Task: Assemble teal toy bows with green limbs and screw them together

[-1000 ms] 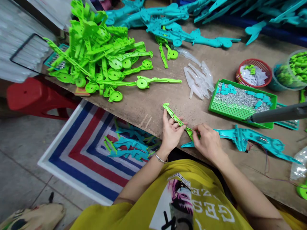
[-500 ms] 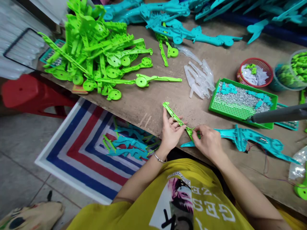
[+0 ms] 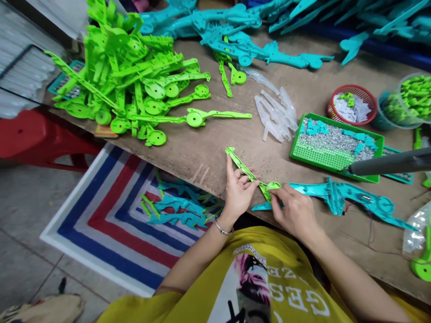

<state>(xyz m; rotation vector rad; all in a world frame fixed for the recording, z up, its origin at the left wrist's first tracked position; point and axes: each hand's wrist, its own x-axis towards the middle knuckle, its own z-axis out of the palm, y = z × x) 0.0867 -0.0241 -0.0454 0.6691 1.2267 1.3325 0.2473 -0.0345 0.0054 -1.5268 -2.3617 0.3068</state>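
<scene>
A long, thin lime-green plastic part with a round disc at its lower end lies slanted across both my hands. My left hand supports it from beneath, thumb pressing its middle and index finger stretched along its upper end. My right hand has thumb and fingers pinched together at the part's lower end, beside the disc. What the fingertips grip exactly is partly hidden. Thin wire seems to run along the part. A blue plastic shell with wires lies on the table, partly behind my right hand.
Green plastic parts lie heaped at the left. Blue shells stand along the back. Clear plastic pieces, a green tray of screws, a red basket and a grey rod are ahead and right.
My right hand has shifted slightly right and down along the green part, so its disc now shows more. My left hand keeps its hold. The whole view has drifted a little.
</scene>
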